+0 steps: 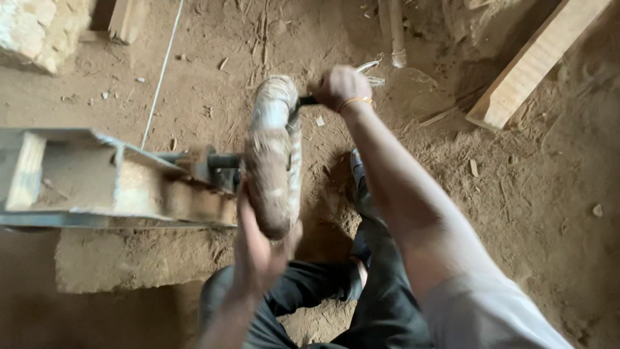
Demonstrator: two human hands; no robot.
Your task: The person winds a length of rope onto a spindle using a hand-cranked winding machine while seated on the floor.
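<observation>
Item: mud-caked, rounded grey-brown wheel (274, 155), seen edge-on, long axis running away from the person, mounted on a dark metal axle (223, 160) at the end of a dusty grey metal channel frame (97, 178). Left hand (258, 249) is nearer, fingers wrapped shut under the wheel's near rim; right hand (340, 87), fisted around a short dark handle (309, 100), sits just right of the far rim. Surroundings: loose brown dirt floor (529, 207), pale wooden plank (536, 61) well to the right.

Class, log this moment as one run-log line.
left hand: grips wheel rim | right hand: on crank handle | metal frame: beside wheel
</observation>
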